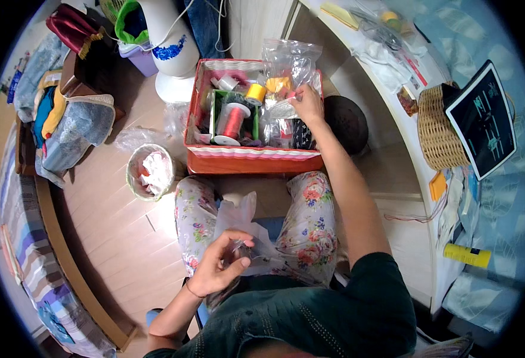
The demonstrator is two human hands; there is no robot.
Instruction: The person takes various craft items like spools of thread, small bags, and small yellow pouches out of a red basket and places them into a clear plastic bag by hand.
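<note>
On my lap lies a thin clear plastic bag (237, 216), and my left hand (219, 262) has its fingers curled round its near end, thumb facing them. My right hand (307, 104) reaches into the right side of a red box (256, 162) with a striped lining, its fingers closed at a clear plastic bag (292, 59) that stands up over the far rim. Beside those fingers are a yellow spool (255, 93) and a bunched yellow piece (279, 85). Further left in the box sits a large spool of red thread (234, 122) in a green holder.
A waste bin (150, 172) with white scraps stands left of my knees. Behind the box rises a white vase (170, 48). A dark round stool (346, 124) is right of the box. Along the right run a shelf with a wicker basket (441, 128) and a tablet (483, 119).
</note>
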